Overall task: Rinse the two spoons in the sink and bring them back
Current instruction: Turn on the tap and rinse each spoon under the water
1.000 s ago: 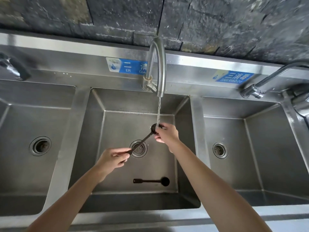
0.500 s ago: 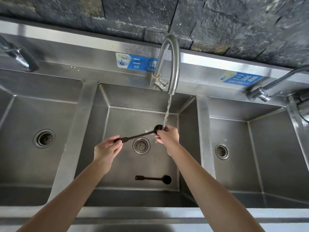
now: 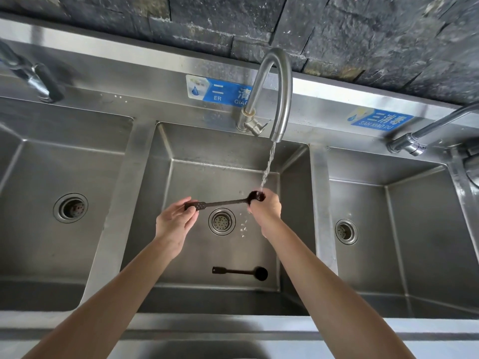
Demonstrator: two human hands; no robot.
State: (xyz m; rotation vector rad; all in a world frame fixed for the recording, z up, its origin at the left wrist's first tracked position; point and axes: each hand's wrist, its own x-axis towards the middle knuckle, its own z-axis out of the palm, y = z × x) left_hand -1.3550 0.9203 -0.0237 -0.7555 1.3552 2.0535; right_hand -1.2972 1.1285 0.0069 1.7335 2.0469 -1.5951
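Two blue stickers are sitting on the sink's back: one (image 3: 220, 90) saying "ER", one (image 3: 379, 119) saying "SAN XIAO DU". The left hand (image 3: 174, 221) is pinching a dark spoon's (image 3: 223, 202) handle. The right hand (image 3: 265, 207) is gripping its bowl under running water (image 3: 267, 169). Another spoon (image 3: 242, 272) is lying in the middle sink (image 3: 166, 167).

One dark spoon (image 3: 223, 202) is held level under running water; the other spoon (image 3: 242, 272) lies flat on the sink floor (image 3: 197, 260).

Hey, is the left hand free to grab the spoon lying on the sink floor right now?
Probably not yet: the left hand pinches the handle of the held spoon under the water. Nothing covers the second spoon lying below, so the path looks open once it lets go.
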